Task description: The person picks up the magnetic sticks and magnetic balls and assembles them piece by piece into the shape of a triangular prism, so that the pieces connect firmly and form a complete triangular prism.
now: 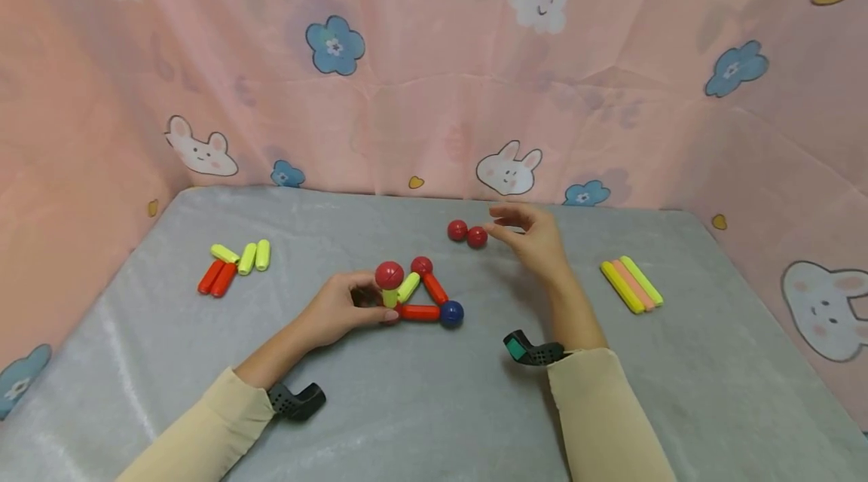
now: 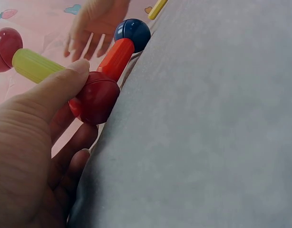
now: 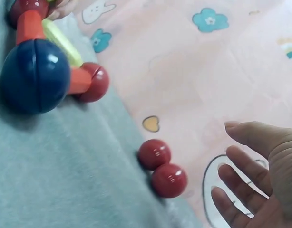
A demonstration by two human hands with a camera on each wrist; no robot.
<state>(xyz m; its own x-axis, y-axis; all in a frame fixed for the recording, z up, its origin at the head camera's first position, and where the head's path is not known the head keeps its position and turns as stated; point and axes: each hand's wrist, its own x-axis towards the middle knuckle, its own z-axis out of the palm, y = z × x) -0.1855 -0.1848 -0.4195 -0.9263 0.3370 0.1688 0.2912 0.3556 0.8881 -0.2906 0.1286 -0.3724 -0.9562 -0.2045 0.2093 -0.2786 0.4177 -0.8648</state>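
A triangle of rods and balls lies on the table, with a blue ball (image 1: 451, 314) at its right corner and a red ball (image 1: 422, 265) at its back corner. Two of its sides are red rods (image 1: 420, 313); the third is a yellow-green rod (image 1: 408, 288). At the left corner my left hand (image 1: 339, 310) pinches a red ball (image 2: 96, 97). From that ball a yellow-green rod (image 2: 36, 65) rises, topped by another red ball (image 1: 389, 276). Right beside two loose red balls (image 3: 169, 180), my right hand (image 1: 539, 245) hovers with fingers loosely spread, holding nothing.
At the left lie several short yellow-green rods (image 1: 247, 259) and two red rods (image 1: 218, 279). Three longer rods (image 1: 632, 285), yellow, orange and yellow-green, lie side by side at the right. A pink patterned cloth (image 1: 420, 105) hangs behind the grey-covered table (image 1: 407, 407).
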